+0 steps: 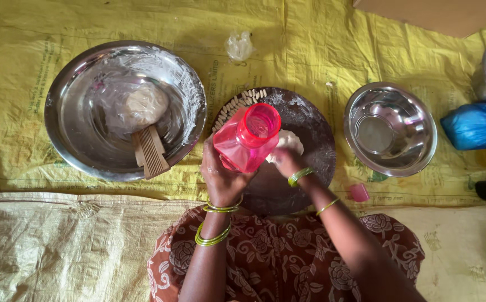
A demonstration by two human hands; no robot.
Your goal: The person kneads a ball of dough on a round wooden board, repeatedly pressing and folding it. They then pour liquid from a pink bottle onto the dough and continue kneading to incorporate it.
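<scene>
Near the middle of the frame the left hand (220,176) is wrapping closed around a pink translucent bottle (247,137), gripping its lower body from below and from the left. The bottle is uncapped and leaning: its long axis is running from the hand at lower left up toward its open mouth at upper right, so the mouth is pointing up toward the camera and slightly rightward, over the dark round board (304,162) dusted with flour.

Just to the right of the bottle — touching or nearly so — the right hand (286,161) is pressing curled fingers onto a small white lump of dough (289,140) lying on the board. That hand is closed loosely over the dough; whether it is pinching it or only resting on it is not clear. The dough is lying directly right of the bottle's base, so the right hand is the nearer one to it, while the left alone is carrying the bottle.

A small pink cap (359,192) is lying on the yellow woven mat (399,50) at lower right of the board, well apart from both hands. At upper left a large steel basin (69,112) is holding a bigger dough ball and a ribbed wooden tool (151,152); at right an empty steel bowl (422,134) is sitting, with a blue bag (475,126) beyond it.
</scene>
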